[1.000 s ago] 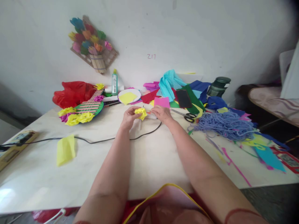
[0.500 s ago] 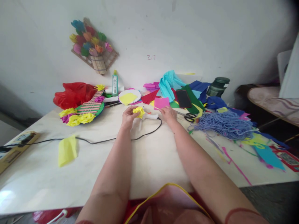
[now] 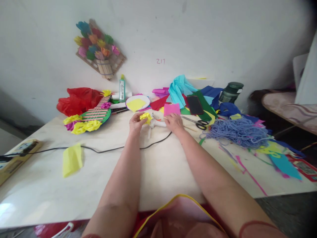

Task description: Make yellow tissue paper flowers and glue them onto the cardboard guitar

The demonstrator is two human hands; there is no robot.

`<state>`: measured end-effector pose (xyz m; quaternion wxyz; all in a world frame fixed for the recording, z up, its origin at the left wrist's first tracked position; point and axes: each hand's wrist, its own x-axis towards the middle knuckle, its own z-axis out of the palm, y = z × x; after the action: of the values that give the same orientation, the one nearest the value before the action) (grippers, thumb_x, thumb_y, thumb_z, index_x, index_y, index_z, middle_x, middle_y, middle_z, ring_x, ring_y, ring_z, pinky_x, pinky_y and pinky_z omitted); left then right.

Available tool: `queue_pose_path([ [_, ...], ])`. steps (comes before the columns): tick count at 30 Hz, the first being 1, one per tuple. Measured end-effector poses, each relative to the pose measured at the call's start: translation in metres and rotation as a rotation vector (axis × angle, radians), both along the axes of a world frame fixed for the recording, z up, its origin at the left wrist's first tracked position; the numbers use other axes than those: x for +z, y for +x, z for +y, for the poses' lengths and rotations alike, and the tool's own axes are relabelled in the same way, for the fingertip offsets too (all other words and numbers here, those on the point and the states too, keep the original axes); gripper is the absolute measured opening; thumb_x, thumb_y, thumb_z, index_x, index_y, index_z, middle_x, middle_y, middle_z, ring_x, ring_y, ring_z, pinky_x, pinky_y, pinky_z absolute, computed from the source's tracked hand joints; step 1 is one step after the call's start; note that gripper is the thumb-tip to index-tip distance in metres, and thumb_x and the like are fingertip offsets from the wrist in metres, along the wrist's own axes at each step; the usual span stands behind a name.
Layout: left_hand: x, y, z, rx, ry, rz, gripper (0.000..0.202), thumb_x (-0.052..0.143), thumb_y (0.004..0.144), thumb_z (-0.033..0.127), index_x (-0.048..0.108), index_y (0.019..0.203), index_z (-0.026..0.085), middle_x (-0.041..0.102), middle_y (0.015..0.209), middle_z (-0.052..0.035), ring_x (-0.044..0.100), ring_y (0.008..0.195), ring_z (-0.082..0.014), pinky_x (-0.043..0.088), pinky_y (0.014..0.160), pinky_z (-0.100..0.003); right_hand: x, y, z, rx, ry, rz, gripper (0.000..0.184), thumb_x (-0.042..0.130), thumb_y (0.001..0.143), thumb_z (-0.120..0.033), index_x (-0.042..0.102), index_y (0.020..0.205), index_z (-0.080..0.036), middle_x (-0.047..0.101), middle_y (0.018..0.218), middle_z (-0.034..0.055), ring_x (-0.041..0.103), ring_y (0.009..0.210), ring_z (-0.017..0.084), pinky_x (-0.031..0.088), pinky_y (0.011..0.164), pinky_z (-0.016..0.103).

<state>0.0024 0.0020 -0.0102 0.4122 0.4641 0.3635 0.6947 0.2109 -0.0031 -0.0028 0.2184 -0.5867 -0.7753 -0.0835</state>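
My left hand (image 3: 136, 125) pinches a yellow crepe-paper flower (image 3: 145, 117) above the table. Just right of the flower lies a white hot glue gun (image 3: 158, 124), its nozzle end toward my left hand. My right hand (image 3: 174, 123) has its fingers closed over the rear of the gun's handle, and the fingertips are partly hidden. Behind that hand is a pink paper square (image 3: 172, 109). A thin stick (image 3: 190, 128) rests on the table to the right of it, near black-handled scissors (image 3: 201, 124).
A black cord (image 3: 99, 152) runs left to a power strip (image 3: 19, 157). A yellow paper piece (image 3: 72, 160) lies near it. A decorated guitar-shaped craft (image 3: 96, 114) stands back left. Blue yarn (image 3: 237, 132), a phone (image 3: 194, 105) and coloured paper crowd the right and back.
My right hand has put down the thin stick and moved left and slightly down onto the glue gun's handle. My left hand stays almost in place with the yellow flower.
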Motion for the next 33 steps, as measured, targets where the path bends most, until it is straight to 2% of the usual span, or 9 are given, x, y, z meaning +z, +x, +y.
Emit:
queue_pose_path([
  [5,-0.002,0.0,0.003,0.035,-0.006,-0.005,0.047,0.085,0.044,0.031,0.067,0.086,0.017,0.071,0.08,-0.0035,0.066,0.072,-0.0185,0.053,0.07,-0.033,0.005,-0.02,-0.012,0.104,-0.096,-0.077,0.043,0.047,0.087,-0.026,0.062,0.127,-0.018,0.066,0.111,0.0133,0.055,0.106,0.027,0.039,0.091,0.037],
  [8,-0.004,0.001,0.005,0.057,-0.016,0.027,0.048,0.083,0.047,0.032,0.067,0.089,0.018,0.071,0.082,-0.0037,0.066,0.075,-0.0188,0.052,0.073,-0.033,0.007,-0.029,-0.016,0.097,-0.153,-0.118,0.052,0.053,0.084,-0.029,0.055,0.135,-0.017,0.064,0.118,0.0149,0.055,0.109,0.029,0.039,0.094,0.039],
  [11,-0.005,0.002,0.005,0.059,-0.008,0.048,0.047,0.083,0.047,0.031,0.067,0.089,0.017,0.07,0.083,-0.0039,0.066,0.077,-0.0192,0.052,0.075,-0.033,0.008,-0.04,-0.018,0.077,-0.162,-0.127,0.054,0.053,0.082,-0.023,0.052,0.136,-0.016,0.063,0.118,0.0153,0.055,0.111,0.028,0.04,0.095,0.038],
  [16,-0.005,0.002,0.004,0.081,0.017,0.116,0.042,0.08,0.052,0.031,0.067,0.09,0.017,0.07,0.085,-0.0048,0.066,0.08,-0.0204,0.051,0.075,-0.032,0.01,-0.05,-0.018,0.002,-0.176,-0.132,0.046,0.052,0.082,-0.02,0.057,0.127,-0.013,0.063,0.116,0.0179,0.057,0.11,0.029,0.043,0.091,0.039],
  [23,-0.004,0.0,0.003,0.19,0.035,0.196,0.036,0.076,0.058,0.03,0.067,0.091,0.019,0.07,0.09,-0.0052,0.066,0.089,-0.0217,0.052,0.076,-0.031,0.007,-0.033,-0.013,-0.114,-0.138,-0.078,0.031,0.052,0.087,-0.025,0.065,0.114,-0.018,0.068,0.107,0.0168,0.061,0.105,0.027,0.045,0.086,0.037],
  [27,-0.002,0.002,0.001,0.246,0.04,0.205,0.032,0.074,0.06,0.027,0.068,0.09,0.019,0.071,0.093,-0.0051,0.065,0.091,-0.0207,0.052,0.076,-0.03,0.005,-0.022,-0.01,-0.212,-0.097,0.037,0.029,0.053,0.086,-0.028,0.068,0.109,-0.021,0.071,0.104,0.015,0.064,0.098,0.027,0.047,0.079,0.036],
  [30,-0.001,0.002,0.0,0.251,0.042,0.221,0.03,0.074,0.062,0.027,0.067,0.089,0.019,0.071,0.093,-0.0054,0.066,0.09,-0.0205,0.052,0.074,-0.029,0.002,-0.014,-0.002,-0.252,-0.096,0.235,0.027,0.055,0.083,-0.034,0.069,0.104,-0.024,0.073,0.094,0.0107,0.066,0.089,0.026,0.048,0.073,0.034],
  [32,-0.001,0.001,0.0,0.255,0.044,0.233,0.029,0.074,0.062,0.027,0.067,0.089,0.019,0.071,0.093,-0.0055,0.066,0.09,-0.0207,0.052,0.074,-0.029,0.0,-0.009,0.005,-0.232,-0.079,0.43,0.024,0.057,0.079,-0.033,0.07,0.098,-0.025,0.072,0.086,0.0066,0.066,0.084,0.025,0.05,0.071,0.034],
  [33,-0.002,0.001,0.001,0.259,0.046,0.238,0.029,0.074,0.063,0.027,0.067,0.089,0.019,0.071,0.093,-0.0055,0.066,0.091,-0.0208,0.052,0.073,-0.029,-0.001,-0.007,0.008,-0.177,-0.065,0.543,0.024,0.058,0.076,-0.032,0.07,0.095,-0.024,0.072,0.083,0.005,0.065,0.082,0.025,0.05,0.071,0.034],
])
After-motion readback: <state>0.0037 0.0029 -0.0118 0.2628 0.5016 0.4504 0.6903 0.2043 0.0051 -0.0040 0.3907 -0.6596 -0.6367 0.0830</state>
